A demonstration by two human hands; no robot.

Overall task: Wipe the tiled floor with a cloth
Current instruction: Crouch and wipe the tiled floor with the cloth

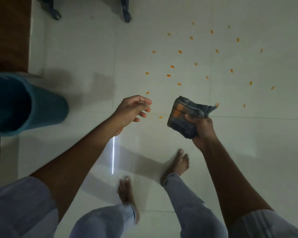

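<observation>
Person stands barefoot on the pale tiled floor (86, 48). Right hand (202, 129) grips a folded checked cloth (182, 115), grey with orange squares, held above the floor. Left hand (132, 110) is empty, fingers loosely curled, raised beside the cloth without touching it. Small orange bits (180, 52) lie scattered across the tiles ahead. A teal bucket (46, 109) stands at left. Two dark furniture feet (127, 18) rest at top. Both feet (179, 164) appear blurred.

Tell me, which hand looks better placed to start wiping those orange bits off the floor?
The right hand: it already grips the folded dark checked cloth, near the scattered orange bits on the pale tiled floor. The left hand is open, holding nothing.
</observation>
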